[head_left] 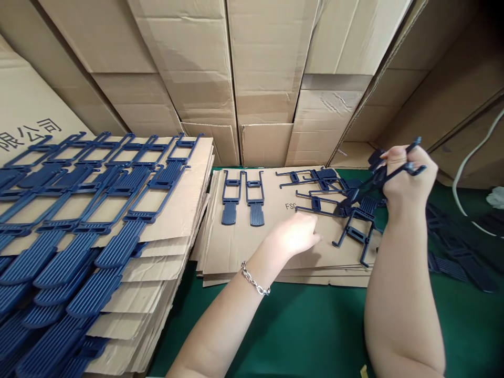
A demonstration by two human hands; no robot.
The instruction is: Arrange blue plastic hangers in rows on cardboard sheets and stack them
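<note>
Plastic part (388, 170) sits clamped inside right hand (409, 176) fingers (396, 153).

A single head-worn camera looks forward and down from close above a green table (315, 325), near enough that both forearms fill the lower frame. It faces a wall of cardboard boxes (268, 79) just behind the work surface.

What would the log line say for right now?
left hand: open, over cardboard, near loose parts | right hand: shut on blue part | two parts laid flat
</note>
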